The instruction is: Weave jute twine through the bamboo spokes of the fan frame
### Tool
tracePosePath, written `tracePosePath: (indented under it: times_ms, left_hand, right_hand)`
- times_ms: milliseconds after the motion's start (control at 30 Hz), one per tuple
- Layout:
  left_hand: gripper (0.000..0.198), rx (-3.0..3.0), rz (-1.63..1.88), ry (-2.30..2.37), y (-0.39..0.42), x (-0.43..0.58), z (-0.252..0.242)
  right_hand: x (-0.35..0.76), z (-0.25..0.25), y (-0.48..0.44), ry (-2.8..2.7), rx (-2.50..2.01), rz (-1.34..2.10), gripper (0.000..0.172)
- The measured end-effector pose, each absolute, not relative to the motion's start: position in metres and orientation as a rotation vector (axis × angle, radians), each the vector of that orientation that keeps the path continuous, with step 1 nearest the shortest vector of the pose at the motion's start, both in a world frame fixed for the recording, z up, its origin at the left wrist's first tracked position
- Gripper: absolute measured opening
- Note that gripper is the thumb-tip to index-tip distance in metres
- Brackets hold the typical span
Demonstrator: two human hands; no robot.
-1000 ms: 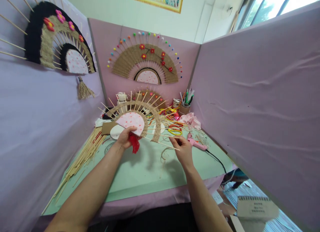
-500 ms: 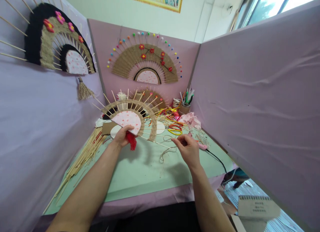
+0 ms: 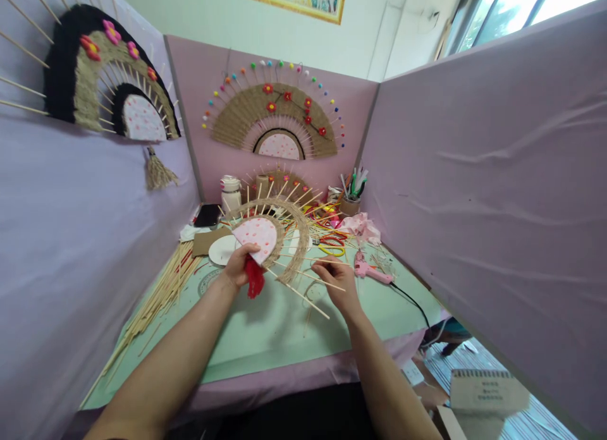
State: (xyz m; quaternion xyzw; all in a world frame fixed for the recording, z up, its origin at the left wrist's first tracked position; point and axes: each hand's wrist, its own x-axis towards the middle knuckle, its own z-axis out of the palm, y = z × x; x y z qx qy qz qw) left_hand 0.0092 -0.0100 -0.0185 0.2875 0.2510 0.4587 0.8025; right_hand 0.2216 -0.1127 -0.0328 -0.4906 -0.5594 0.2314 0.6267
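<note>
My left hand (image 3: pixel 239 265) grips a half-round fan by its base, near the pink-and-white spotted centre (image 3: pixel 256 236). A red tassel (image 3: pixel 255 277) hangs below these fingers. Thin bamboo sticks radiate from the fan, with a band of brown twine (image 3: pixel 300 253) woven across them and a narrower one around the centre. At the fan's right end, my right hand (image 3: pixel 336 279) is closed in a pinch on loose twine (image 3: pixel 313 292), beside the outermost sticks. The pinched bit itself is mostly hidden by the fingers.
A pink glue gun (image 3: pixel 372 270) with a black cord lies right. Scissors (image 3: pixel 332 245) and coloured strands lie behind the fan. Bamboo sticks (image 3: pixel 156 288) are piled left. A white jar (image 3: pixel 231 193) and a tool cup (image 3: pixel 349 206) stand at the back. Finished fans (image 3: pixel 232 121) hang on the partitions.
The fan has shifted right and slightly down, and tilted so its right-hand sticks point lower. My right hand has moved left, closer to the woven band.
</note>
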Motion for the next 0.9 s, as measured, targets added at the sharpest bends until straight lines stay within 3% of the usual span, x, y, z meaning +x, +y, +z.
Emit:
tracePosePath:
  times_ms: [167, 500, 633, 900]
  left_hand:
    - [0.04, 0.59, 0.872, 0.465, -0.021, 0.022, -0.025]
    - [0.026, 0.507, 1.063, 0.459, -0.01, 0.011, -0.01]
    - [0.025, 0.593, 1.022, 0.492, -0.016, 0.01, -0.005]
    - [0.025, 0.669, 1.001, 0.55, -0.018, 0.011, -0.006]
  right_hand:
    - [0.202, -0.043, -0.106, -1.121, -1.147, 0.514, 0.018]
    - [0.203, -0.051, -0.111, -1.283, -1.072, 0.688, 0.022]
    - [0.214, -0.049, -0.109, -1.384, -1.07, 0.561, 0.017]
    - [0.233, -0.044, -0.116, -1.199, -1.188, 0.277, 0.022]
